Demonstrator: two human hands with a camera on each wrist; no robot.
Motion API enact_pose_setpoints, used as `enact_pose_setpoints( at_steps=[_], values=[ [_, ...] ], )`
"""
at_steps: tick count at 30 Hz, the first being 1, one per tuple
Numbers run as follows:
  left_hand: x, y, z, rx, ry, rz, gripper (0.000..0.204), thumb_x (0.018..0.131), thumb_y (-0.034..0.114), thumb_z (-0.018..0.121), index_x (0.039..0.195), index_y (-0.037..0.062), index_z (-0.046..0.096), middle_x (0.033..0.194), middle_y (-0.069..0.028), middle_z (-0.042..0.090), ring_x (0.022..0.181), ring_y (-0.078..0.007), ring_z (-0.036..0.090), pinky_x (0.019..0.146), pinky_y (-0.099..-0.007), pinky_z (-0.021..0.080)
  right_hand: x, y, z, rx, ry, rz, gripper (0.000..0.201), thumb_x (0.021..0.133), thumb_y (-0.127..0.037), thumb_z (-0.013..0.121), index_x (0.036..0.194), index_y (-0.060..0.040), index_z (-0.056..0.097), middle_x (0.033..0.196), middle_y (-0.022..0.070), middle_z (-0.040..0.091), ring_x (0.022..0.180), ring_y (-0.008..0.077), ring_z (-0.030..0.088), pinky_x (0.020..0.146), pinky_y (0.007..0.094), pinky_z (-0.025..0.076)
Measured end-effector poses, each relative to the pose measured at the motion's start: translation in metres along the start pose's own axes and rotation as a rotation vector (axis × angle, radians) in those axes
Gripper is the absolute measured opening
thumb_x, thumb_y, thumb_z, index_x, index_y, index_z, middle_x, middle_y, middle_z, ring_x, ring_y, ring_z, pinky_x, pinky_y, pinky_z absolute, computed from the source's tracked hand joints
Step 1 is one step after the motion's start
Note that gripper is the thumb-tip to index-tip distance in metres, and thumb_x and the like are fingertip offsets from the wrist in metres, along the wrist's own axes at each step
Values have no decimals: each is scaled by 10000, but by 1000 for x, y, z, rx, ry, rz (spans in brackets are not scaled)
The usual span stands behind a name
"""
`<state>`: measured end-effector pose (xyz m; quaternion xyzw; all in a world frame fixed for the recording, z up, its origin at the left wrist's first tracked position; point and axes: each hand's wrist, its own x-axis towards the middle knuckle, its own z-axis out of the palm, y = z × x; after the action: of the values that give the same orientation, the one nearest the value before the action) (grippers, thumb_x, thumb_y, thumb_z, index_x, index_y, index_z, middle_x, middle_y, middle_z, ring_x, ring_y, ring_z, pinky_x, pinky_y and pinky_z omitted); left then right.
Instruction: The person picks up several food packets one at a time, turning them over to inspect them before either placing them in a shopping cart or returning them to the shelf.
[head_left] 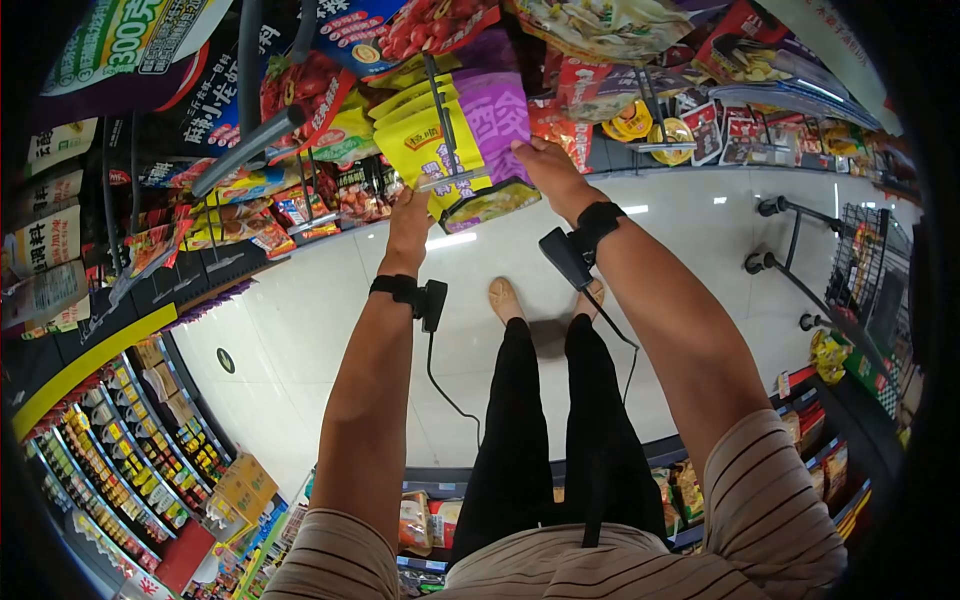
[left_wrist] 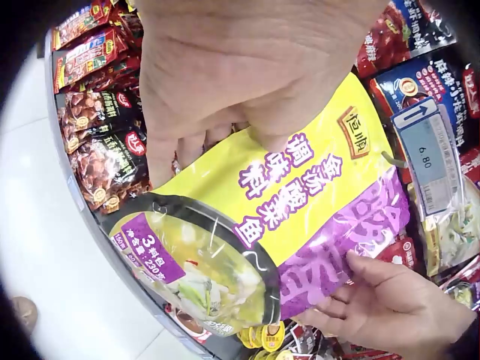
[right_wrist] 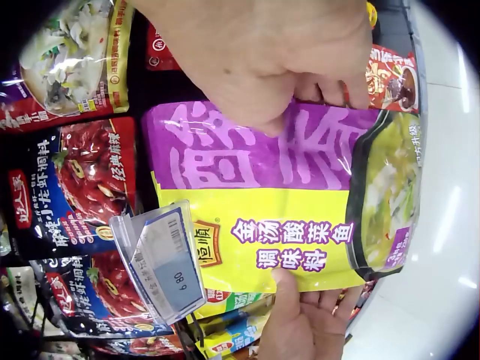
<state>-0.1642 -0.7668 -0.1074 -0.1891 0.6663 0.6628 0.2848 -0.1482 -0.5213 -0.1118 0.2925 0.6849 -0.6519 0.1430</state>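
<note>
My head camera looks down; my left wrist camera [head_left: 433,305] and right wrist camera [head_left: 566,258], closer, face the packet [left_wrist: 319,195] all share.

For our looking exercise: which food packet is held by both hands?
The frontmost yellow and purple packet: left hand on its yellow edge, right hand on its purple edge. Neither holds the blue packets.

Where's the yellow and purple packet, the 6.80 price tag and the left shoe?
Yellow and purple packet [right_wrist: 300,206], right wrist view: its yellow part.
6.80 price tag [left_wrist: 425,157], left wrist view: its middle.
Left shoe [head_left: 501,291], head view: its front.
</note>
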Motion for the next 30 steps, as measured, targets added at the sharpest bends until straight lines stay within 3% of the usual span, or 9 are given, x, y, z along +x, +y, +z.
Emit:
enact_pose_setpoints(
  at_steps=[6,9,12,15,18,21,24,27,30],
  values=[
    [0,5,3,149,44,-44,449,976,396,544,1306,92,551,1218,-75,632,1134,-215,611,952,-393,493,18,19,-1,-121,22,-33,377,973,-316,584,1194,-14,635,1057,51,680,974,151,584,899,297,436],
    [15,-9,-9,140,-3,-18,456,977,397,542,1312,88,545,1233,-81,623,1141,-213,605,947,-402,498,-7,-16,-6,-171,-19,-33,375,978,-309,559,1174,4,626,1032,62,680,956,170,587,885,304,440],
    [53,-42,-39,376,-44,128,448,980,385,543,1311,83,538,1223,-80,614,1120,-210,599,924,-392,507,18,-1,1,-269,100,-170,397,940,-328,514,1173,-29,628,1057,260,663,1053,412,613,888,423,477],
    [21,4,-4,67,82,-45,413,981,367,573,1266,69,547,1186,-83,579,1031,-208,575,836,-345,532,12,-20,-5,-307,70,-185,403,948,-324,487,1194,-30,613,1080,251,661,1064,419,607,888,429,481],
    [9,14,0,113,119,51,411,961,346,624,1251,64,551,1151,-66,589,1019,-198,581,806,-331,520,7,-10,-6,-290,78,-198,404,940,-328,557,1189,-14,609,1006,190,675,948,264,628,856,329,468],
    [12,17,2,198,48,448,424,950,348,645,1253,70,545,1118,-62,600,1033,-182,580,813,-336,501,-28,-28,-3,-231,158,-203,405,919,-333,588,1190,-33,609,998,177,677,903,269,623,828,330,470],
    [-18,58,20,170,107,263,392,959,347,626,1226,71,546,1120,-74,620,1043,-184,582,870,-367,487,-28,-36,4,-159,229,-425,373,889,-279,620,1113,16,580,967,292,651,933,451,622,822,463,480],
    [-8,64,15,148,62,239,351,969,297,613,1191,36,542,1130,-104,620,1075,-225,605,903,-367,502,-10,-50,-4,-282,125,-404,358,895,-292,626,1076,17,616,979,281,662,894,442,637,801,459,485],
    [6,68,14,4,35,265,311,982,288,590,1102,5,543,1093,-122,613,1114,-261,616,944,-366,509,14,-54,-3,-120,123,-373,324,905,-290,620,986,23,645,944,279,662,886,444,632,790,454,486]
  ],
)
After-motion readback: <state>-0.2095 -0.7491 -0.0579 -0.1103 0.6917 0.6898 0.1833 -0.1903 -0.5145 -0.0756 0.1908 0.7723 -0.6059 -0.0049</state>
